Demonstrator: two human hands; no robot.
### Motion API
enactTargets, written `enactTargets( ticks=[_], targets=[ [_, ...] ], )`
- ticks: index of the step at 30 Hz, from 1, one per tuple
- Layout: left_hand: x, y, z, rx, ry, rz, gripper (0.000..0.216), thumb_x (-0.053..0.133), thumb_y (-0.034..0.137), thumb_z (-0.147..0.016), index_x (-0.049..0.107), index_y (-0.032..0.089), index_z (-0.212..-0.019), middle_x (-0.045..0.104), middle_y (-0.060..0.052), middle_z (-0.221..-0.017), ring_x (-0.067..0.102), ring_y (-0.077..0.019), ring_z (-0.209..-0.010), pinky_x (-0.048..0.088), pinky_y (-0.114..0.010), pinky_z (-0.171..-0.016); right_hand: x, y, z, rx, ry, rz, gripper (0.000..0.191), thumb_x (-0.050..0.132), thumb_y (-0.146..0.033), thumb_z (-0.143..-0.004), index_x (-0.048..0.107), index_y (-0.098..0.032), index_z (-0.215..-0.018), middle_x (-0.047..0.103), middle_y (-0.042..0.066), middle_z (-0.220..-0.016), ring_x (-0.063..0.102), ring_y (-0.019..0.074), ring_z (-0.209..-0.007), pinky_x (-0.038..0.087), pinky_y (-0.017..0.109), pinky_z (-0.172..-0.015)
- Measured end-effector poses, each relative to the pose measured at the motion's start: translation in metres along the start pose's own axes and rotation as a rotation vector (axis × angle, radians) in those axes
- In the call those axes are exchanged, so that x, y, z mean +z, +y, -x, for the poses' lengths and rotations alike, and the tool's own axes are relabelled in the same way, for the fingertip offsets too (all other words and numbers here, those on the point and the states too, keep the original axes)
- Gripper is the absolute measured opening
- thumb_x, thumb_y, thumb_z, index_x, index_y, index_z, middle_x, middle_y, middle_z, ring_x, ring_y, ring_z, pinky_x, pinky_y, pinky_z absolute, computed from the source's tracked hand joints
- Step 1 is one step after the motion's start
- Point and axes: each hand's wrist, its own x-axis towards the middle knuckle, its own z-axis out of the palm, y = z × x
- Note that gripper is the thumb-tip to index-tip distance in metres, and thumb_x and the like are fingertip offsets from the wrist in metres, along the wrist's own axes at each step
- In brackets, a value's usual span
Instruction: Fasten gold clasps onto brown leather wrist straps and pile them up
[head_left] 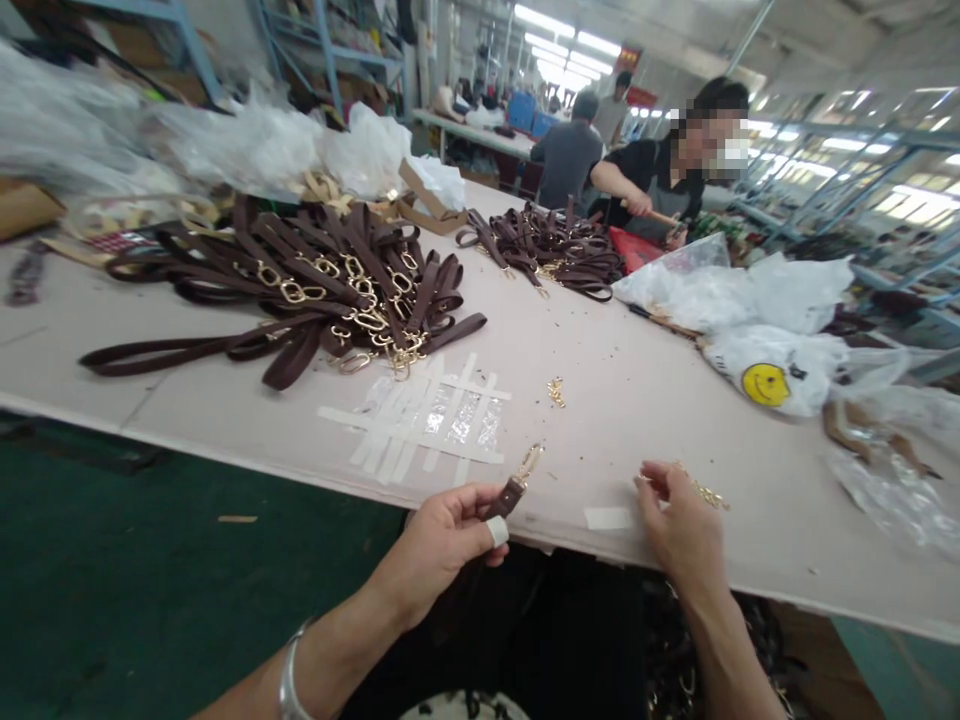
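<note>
A dark brown strap [513, 496] is pinched between the thumb and fingers of the left hand [454, 535], near the front edge of the counter [795, 520]. Its end juts past the fingertips, with a gold clasp [531, 462] pointing away from the hand; its lower part, beneath the hand, is hard to make out against the dark. A whitish wrap [497, 531] covers the left thumb.

Well apart to the right, the right hand [679, 510] is at the counter with fingers bent toward the thumb, just beside some small gold pieces [711, 495]; whether it grips one cannot be told. A smaller cluster of gold bits [556, 392] lies beyond the clasp.

Left of that is a patch of tape strips [427, 420], and behind it a large heap of brown straps [360, 280] with gold rings. Farther off, near a co-worker [652, 175], lies a second strap heap [547, 250].
</note>
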Motion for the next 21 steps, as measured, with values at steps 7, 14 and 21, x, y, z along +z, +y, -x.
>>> enactTargets(
  ticks=[7,14,21],
  targets=[
    [0.004,-0.004,-0.006,0.003,0.052,0.022,0.032,0.081,0.019,-0.065,0.069,0.010,-0.094,0.069,-0.001,-0.074,0.058,-0.0085,-0.062,0.047,-0.021,-0.060,0.007,0.041,-0.016,-0.166,-0.128,0.157,0.027,0.044,-0.030,-0.091,0.065,-0.018,-0.105,0.071,0.011,-0.094,0.065,0.0262,-0.087,0.049,0.040,-0.082],
    [0.007,-0.006,-0.010,0.021,0.080,0.014,0.026,0.078,0.017,-0.064,0.070,0.010,-0.088,0.069,-0.002,-0.077,0.060,-0.0088,-0.062,0.050,-0.023,-0.062,0.012,0.051,-0.028,-0.180,-0.137,0.189,0.033,0.046,-0.036,-0.088,0.068,-0.019,-0.106,0.071,0.012,-0.090,0.066,0.0291,-0.081,0.051,0.044,-0.077],
    [0.008,-0.010,-0.017,0.071,0.128,-0.035,0.024,0.074,0.016,-0.064,0.071,0.012,-0.088,0.067,0.000,-0.070,0.057,-0.0088,-0.057,0.048,-0.024,-0.059,0.010,-0.049,0.009,0.099,-0.115,-0.620,0.027,0.075,-0.043,-0.080,0.072,-0.021,-0.095,0.074,0.006,-0.090,0.069,0.0223,-0.080,0.056,0.034,-0.074]
  ],
)
